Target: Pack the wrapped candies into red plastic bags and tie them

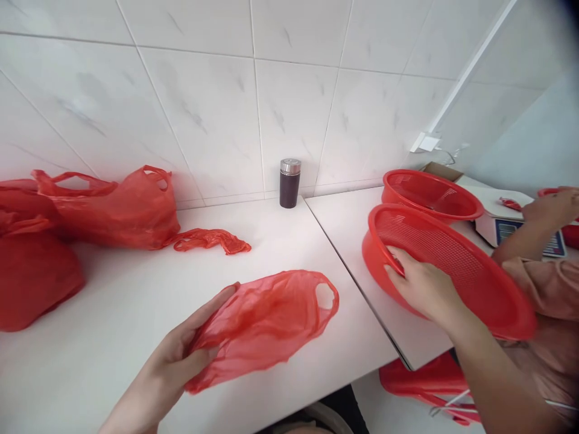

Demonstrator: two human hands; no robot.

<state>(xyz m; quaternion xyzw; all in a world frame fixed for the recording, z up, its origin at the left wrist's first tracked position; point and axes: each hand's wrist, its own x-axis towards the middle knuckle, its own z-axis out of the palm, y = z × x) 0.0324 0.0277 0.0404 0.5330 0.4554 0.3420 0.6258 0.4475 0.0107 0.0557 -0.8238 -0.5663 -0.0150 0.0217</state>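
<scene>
A thin red plastic bag [275, 316] with a loop handle lies flattened in my left hand [181, 355]. The thumb is on top and the fingers pass beneath the bag, just above the white table [136, 355]. Over to the right, my right hand [423, 283] is closed on the near rim of a tilted red colander [488, 289], thumb outside and fingers inside. Only bare perforated wall shows in the visible part of this colander. Another red colander [429, 196] stands behind it.
Red plastic bags [113, 214] stand at left; a crumpled one [210, 240] lies nearby. A dark tumbler [289, 184] is by the wall. At right, a co-worker's hand [552, 205] is near a scale [502, 226]. A red stool [420, 380] is below the table edge.
</scene>
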